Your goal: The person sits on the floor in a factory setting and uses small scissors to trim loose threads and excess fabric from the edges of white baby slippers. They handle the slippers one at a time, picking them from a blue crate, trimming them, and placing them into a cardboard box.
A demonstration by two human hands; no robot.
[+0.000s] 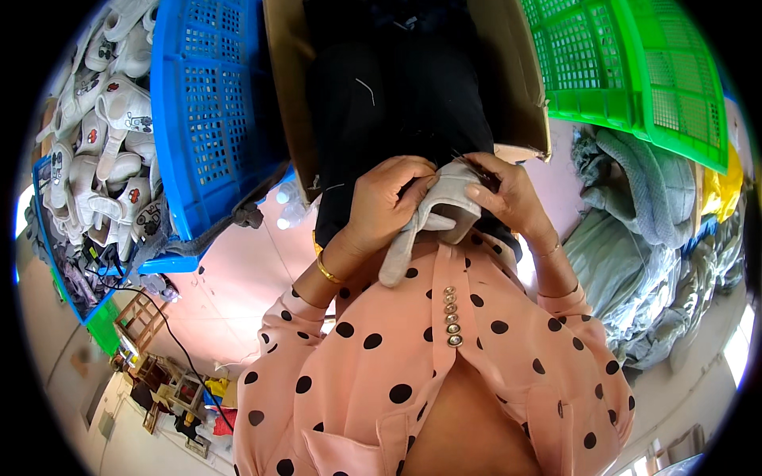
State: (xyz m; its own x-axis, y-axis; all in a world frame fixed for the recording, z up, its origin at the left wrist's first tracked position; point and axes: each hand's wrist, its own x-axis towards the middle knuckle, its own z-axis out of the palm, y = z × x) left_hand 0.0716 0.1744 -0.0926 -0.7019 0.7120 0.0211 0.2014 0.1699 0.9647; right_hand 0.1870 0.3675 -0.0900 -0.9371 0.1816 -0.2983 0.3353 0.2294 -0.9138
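A light grey cloth shoe upper point(459, 190), small and curved, is held above my lap between both hands. One strap-like end of it hangs down toward my blouse. My left hand point(389, 198) pinches its left side, thumb and fingers closed on the fabric. On the other side, my right hand point(512, 194) grips the edge with the thumb on the near face and the fingers behind. A thin line, perhaps thread, shows by the right fingertips; its kind is too small to tell. White thread ends lie on my dark trousers point(349, 103).
An open cardboard box point(520, 71) surrounds my legs. Left of it stands a blue plastic basket point(171, 119), beside a heap of pale shoe uppers point(119, 151) with embroidered vehicles. A green basket point(647, 71) and grey cloth bundles point(635, 182) are at the right. Clear bottles point(290, 206) stand on the floor.
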